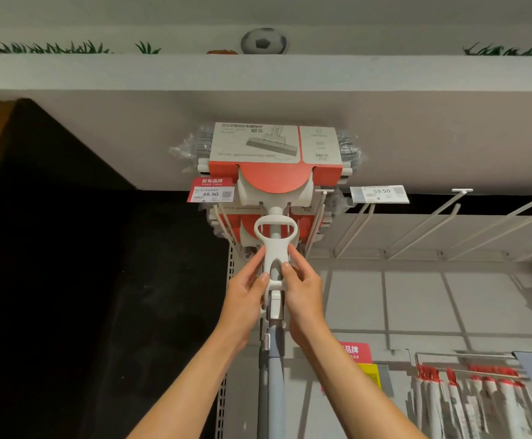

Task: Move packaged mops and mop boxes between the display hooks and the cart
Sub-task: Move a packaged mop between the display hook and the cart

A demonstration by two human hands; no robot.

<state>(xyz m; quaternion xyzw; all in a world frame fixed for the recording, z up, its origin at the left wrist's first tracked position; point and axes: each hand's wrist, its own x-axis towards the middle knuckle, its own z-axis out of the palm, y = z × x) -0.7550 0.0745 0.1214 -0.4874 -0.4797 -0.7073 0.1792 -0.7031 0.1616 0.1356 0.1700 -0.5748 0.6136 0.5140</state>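
store hooks, tags "49.90", "59.50", hands gripping packaged mop

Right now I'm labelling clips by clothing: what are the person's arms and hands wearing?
Nothing that shows. Both forearms are bare to the bottom edge of the picture: no sleeves, gloves, watch, rings or bands on the left hand or the right hand.

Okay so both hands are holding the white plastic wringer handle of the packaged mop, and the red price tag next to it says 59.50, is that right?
Not quite. In the head view the red price tag reads 49.90; the white tag further right reads 59.50. Both the left hand and right hand do hold the white plastic wringer handle of the packaged mop.
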